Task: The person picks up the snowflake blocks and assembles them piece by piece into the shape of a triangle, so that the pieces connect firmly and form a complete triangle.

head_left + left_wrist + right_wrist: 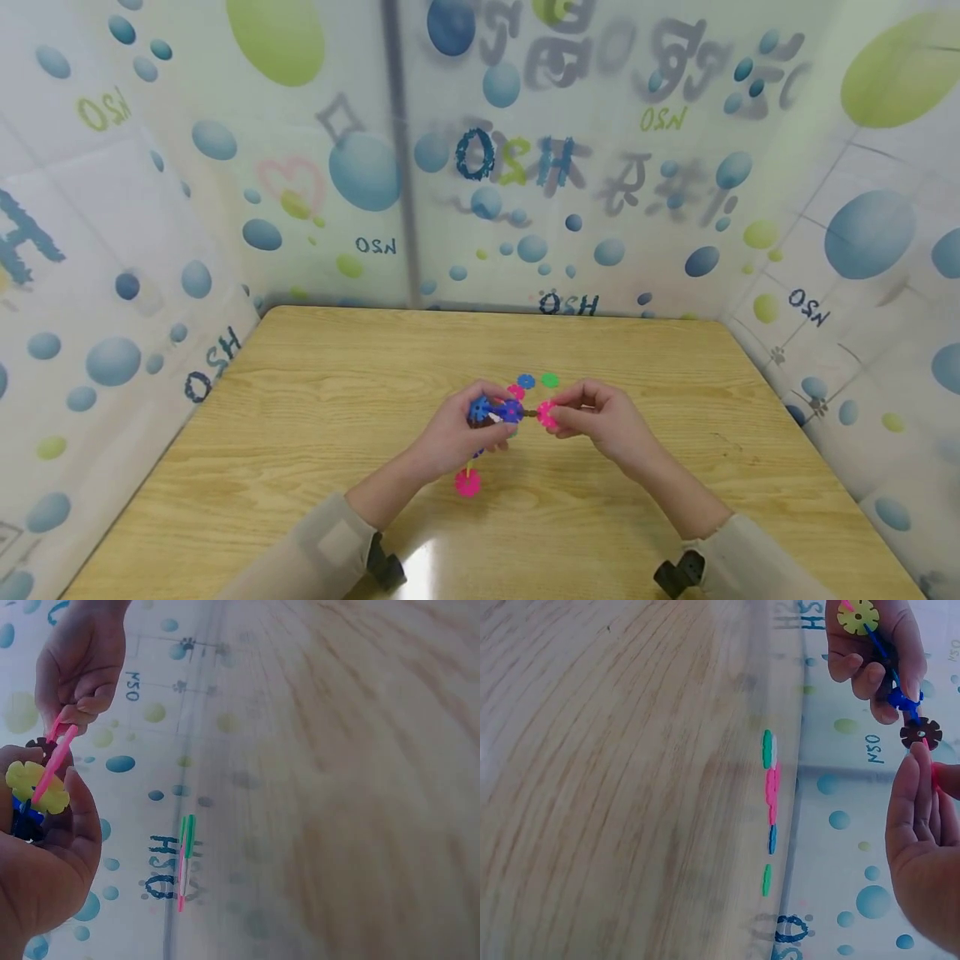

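My left hand (457, 433) holds a chain of slotted plastic snowflake discs, with a blue disc (480, 408) between thumb and fingers. At the chain's lower end are a yellow disc (36, 787) and a pink disc (467, 482) fitted at an angle to it. A brown disc (921, 734) sticks out at the other end, toward the right hand. My right hand (611, 417) pinches another pink disc (548, 415) between thumb and fingertips, its edge at the brown disc. Whether these two are slotted together I cannot tell. Fingers hide part of the chain.
Beyond the hands, loose discs lie flat on the wooden table (360, 358): a blue one (527, 381), a green one (550, 380) and a pink one (516, 391). Patterned sheets (480, 275) enclose the table at the back and sides.
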The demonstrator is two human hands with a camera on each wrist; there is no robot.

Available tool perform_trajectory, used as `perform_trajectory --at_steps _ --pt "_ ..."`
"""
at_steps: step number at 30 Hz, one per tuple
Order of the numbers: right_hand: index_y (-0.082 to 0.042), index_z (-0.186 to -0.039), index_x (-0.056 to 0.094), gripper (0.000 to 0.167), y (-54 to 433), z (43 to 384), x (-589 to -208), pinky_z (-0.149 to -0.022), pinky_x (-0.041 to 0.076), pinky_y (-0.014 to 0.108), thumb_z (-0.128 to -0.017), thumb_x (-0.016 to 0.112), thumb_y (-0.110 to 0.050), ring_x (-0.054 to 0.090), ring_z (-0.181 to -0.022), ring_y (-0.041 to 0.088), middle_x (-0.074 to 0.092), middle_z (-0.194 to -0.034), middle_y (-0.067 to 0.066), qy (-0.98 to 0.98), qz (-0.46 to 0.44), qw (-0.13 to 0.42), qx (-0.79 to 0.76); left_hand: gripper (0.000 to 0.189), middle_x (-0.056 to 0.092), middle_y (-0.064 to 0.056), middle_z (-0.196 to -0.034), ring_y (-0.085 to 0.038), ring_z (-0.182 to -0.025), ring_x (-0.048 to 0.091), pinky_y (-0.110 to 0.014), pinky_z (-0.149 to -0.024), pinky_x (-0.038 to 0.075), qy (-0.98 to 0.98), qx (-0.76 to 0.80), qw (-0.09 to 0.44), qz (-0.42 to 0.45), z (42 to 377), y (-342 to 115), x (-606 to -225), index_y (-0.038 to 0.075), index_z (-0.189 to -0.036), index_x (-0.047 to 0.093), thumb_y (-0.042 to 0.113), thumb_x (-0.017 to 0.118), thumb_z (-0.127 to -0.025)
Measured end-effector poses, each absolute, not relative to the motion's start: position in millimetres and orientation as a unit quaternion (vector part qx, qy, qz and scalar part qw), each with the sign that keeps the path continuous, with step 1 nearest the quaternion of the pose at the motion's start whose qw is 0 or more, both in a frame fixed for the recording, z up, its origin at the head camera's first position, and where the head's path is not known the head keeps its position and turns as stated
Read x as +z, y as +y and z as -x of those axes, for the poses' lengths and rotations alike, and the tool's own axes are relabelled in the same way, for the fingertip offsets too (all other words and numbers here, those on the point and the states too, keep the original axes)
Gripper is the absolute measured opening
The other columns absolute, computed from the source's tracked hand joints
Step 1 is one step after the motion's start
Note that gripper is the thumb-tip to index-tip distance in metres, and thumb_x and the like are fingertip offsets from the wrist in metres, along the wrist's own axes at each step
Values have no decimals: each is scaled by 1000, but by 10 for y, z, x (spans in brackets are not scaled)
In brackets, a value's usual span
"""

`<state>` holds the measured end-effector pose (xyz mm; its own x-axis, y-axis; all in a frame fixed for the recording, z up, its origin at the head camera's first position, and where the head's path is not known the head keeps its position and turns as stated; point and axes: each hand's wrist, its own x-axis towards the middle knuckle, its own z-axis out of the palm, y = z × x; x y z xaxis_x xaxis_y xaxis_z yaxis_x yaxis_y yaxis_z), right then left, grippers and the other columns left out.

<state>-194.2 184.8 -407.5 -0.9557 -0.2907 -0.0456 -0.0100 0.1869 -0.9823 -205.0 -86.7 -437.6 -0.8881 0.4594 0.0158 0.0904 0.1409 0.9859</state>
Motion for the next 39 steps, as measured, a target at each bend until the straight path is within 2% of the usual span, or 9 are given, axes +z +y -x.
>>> perform_trajectory --at_steps 4,8,13,15,23,30,35,39 --pt "5 -127 69 34 1840 1930 -4081 -91 68 38 -105 77 -19 80 -94 19 78 -109 11 768 98 105 -624 44 78 -12 -115 -21 -93 80 -35 -82 66 728 641 152 -188 2050 -861 -4378 20 -145 64 19 79 -103" --pt "4 -128 71 33 1822 1916 -4092 -91 68 38 -105 77 -20 80 -95 18 81 -108 11 769 98 102 -624 42 75 -17 -119 -22 -95 80 -36 -86 68 706 668 154 -178 2051 -847 -4379 12 -142 65 10 78 -102" --pt "3 -123 72 28 1778 1900 -4108 -90 68 37 -104 77 -17 80 -94 17 81 -109 11 768 96 96 -625 41 68 -34 -134 -29 -109 81 -41 -95 67 670 703 165 -172 2055 -834 -4380 5 -141 63 3 76 -102" --pt "3 -122 73 26 1762 1894 -4118 -89 68 36 -104 77 -15 80 -93 17 80 -109 12 770 95 92 -624 41 67 -35 -137 -31 -115 80 -43 -98 66 663 708 167 -175 2056 -834 -4380 5 -141 62 3 76 -103" --pt "3 -120 74 24 1714 1875 -4146 -89 68 35 -104 77 -15 80 -91 19 80 -109 14 770 82 73 -628 41 76 -18 -132 -31 -121 78 -38 -101 65 689 688 146 -174 2059 -840 -4391 4 -138 64 12 80 -102" --pt "2 -121 74 22 1669 1877 -4141 -88 68 36 -105 75 -14 81 -92 27 78 -105 11 770 61 72 -632 41 80 -18 -127 -38 -126 76 -37 -102 64 681 695 142 -179 2055 -839 -4390 3 -140 61 11 78 -103" --pt "4 -122 73 23 1647 1882 -4157 -90 69 40 -106 74 -12 80 -89 19 79 -103 9 755 56 74 -649 40 80 -17 -129 -31 -123 78 -37 -102 64 683 696 140 -173 2049 -839 -4383 5 -139 62 12 78 -103" --pt "6 -123 72 24 1638 1881 -4161 -88 69 36 -106 74 -12 80 -89 17 79 -102 7 743 50 79 -662 41 78 -16 -133 -30 -124 77 -38 -103 64 684 697 140 -163 2049 -838 -4393 5 -139 63 13 80 -102"
